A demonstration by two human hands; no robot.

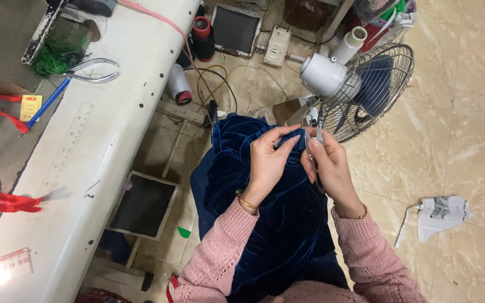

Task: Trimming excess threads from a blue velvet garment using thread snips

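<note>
Two hands: we see both raised over the lap, close together, working on one fold of dark blue velvet cloth [265, 213].
Left hand [269, 160]: its fingers [285, 134] are pinching the top edge of the velvet cloth, thumb pressed against the forefinger; a thin gold bangle [247, 202] sits at the wrist.
Right hand [329, 168]: its fingers are curled around a small metal tool [318, 134], whose grey tip stands just above the knuckles, touching or just beside the pinched fold; we cannot tell which.
Velvet cloth: it lies bunched across the lap and hangs toward the floor [467, 112], between the table and the fan.
Sleeves: we see pink knitted sleeves [220, 252] on both arms.
Table [102, 140]: white and long, on our left; metal pliers [91, 70], a blue pen [49, 102] and red ribbon [4, 201] lie on or beside it.
Floor: a standing fan [366, 90] stands just beyond the hands, thread cones [179, 84] nearer the table, a crumpled newspaper [442, 213] to our right.
</note>
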